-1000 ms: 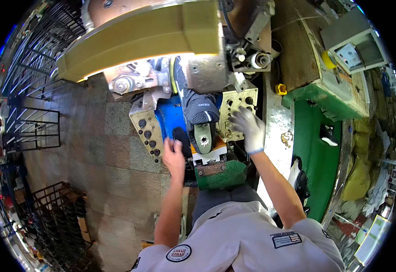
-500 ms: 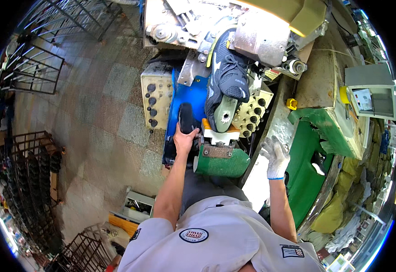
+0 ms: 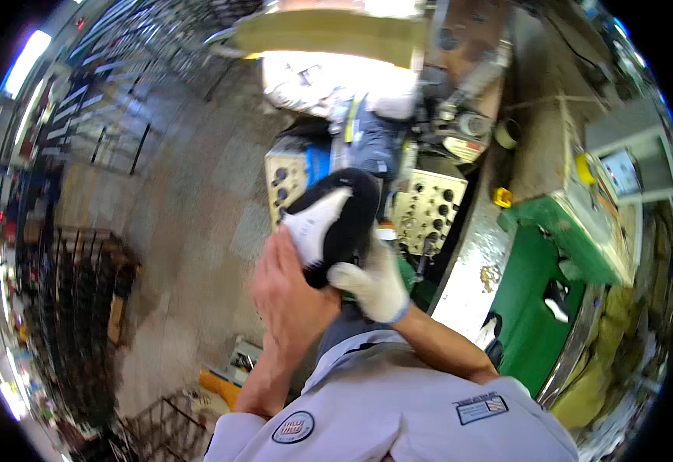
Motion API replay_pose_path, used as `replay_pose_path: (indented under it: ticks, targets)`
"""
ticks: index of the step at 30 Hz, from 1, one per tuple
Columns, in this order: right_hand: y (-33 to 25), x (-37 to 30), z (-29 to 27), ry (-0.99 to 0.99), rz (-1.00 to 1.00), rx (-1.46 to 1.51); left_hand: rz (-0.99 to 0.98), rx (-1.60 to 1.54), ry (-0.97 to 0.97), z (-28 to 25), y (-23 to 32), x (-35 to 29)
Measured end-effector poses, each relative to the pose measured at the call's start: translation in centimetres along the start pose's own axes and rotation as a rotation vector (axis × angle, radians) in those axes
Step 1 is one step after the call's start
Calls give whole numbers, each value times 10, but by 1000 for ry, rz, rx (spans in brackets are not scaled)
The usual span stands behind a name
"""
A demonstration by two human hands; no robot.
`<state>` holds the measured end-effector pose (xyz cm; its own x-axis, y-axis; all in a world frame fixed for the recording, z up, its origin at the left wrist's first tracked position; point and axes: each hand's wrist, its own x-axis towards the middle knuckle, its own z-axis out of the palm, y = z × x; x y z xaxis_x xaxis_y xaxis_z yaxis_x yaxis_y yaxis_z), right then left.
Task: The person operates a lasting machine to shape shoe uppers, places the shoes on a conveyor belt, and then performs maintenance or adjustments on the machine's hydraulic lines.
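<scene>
Both hands hold a black and white shoe upper [image 3: 346, 215] in front of the machine, its white underside [image 3: 309, 231] partly facing up. My bare left hand [image 3: 286, 281], smeared by motion, lies along its left edge with the fingers against the white part. My right hand [image 3: 375, 281], in a white glove, grips the lower right end with the thumb across it. Just beyond, a dark grey laced shoe [image 3: 371, 142] sits in the machine [image 3: 317, 85], blurred and partly covered by the held upper.
Knobbed control panels [image 3: 433, 204] flank the machine. To the right runs a green conveyor trough [image 3: 537, 323] with a black and white shoe piece [image 3: 557, 300] in it. A yellow object [image 3: 503, 197] sits on the metal ledge. Racks of dark items [image 3: 75, 308] stand at left.
The left hand has raised the dark piece from beside the machine and brought it to the middle. The gloved right hand has come in from the right and taken hold of it. The view has shifted.
</scene>
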<state>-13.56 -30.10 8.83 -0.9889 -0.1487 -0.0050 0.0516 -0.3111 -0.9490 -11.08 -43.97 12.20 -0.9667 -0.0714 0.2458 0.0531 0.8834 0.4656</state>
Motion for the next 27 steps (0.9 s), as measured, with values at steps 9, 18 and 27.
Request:
replay_pose_path:
  ticks: [9, 18, 27]
  targets:
    - [-32, -50, -146, 323, -67, 477, -115, -1117, -629, 81, 99, 36]
    - [-22, -212, -331, 705, 80, 28, 466, -562, -309, 153, 190, 4]
    - [47, -447, -592, 1017, 1187, -883, 77, 497, 107, 172, 70, 118]
